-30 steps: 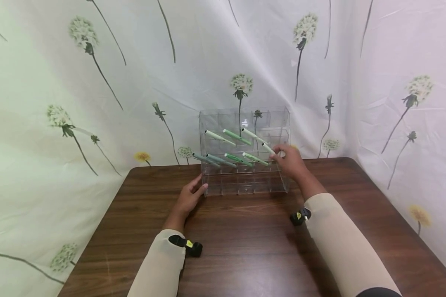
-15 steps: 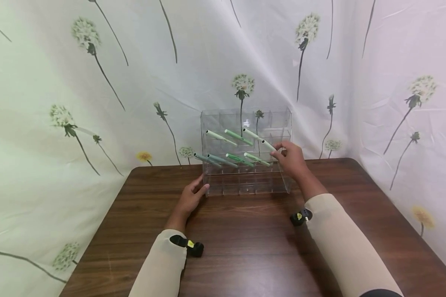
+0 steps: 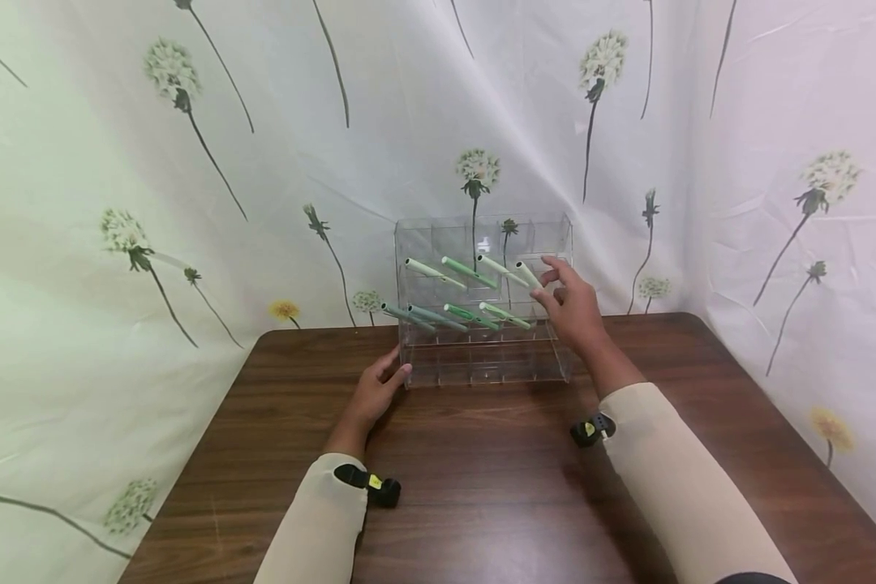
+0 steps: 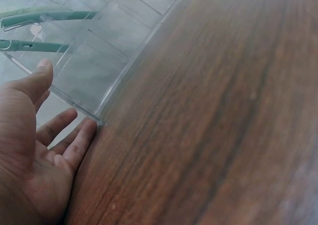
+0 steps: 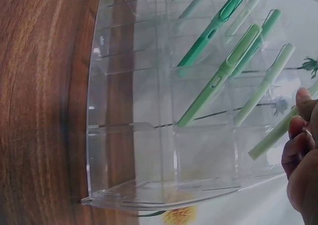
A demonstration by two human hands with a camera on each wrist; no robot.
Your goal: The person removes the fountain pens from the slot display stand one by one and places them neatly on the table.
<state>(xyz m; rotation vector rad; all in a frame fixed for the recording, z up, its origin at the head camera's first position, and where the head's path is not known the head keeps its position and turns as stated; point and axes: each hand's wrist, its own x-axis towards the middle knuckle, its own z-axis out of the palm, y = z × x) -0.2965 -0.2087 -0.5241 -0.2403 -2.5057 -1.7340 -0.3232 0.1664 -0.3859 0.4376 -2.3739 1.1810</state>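
A clear tiered acrylic pen rack stands on the table, with several capped pens in green shades leaning in its middle tiers. My right hand is at its right side, pinching a pale green pen. In the right wrist view the lower end of this pale green pen overlaps the rack's end compartment; the thumb lies over the barrel and the curled fingers are below it. Beside the rack's lower left corner, my left hand has its fingers loosely extended; in the left wrist view its fingertips are right at that corner.
The brown wood-grain table reaches to a flower-printed curtain close behind the rack. A dark green pen and a light green pen lean in the lower of the filled tiers. The bottom front tier shows no pens.
The pen in my right hand has risen slightly and stands steeper. My right index finger has lifted away from it. The left hand stays at the rack's corner.
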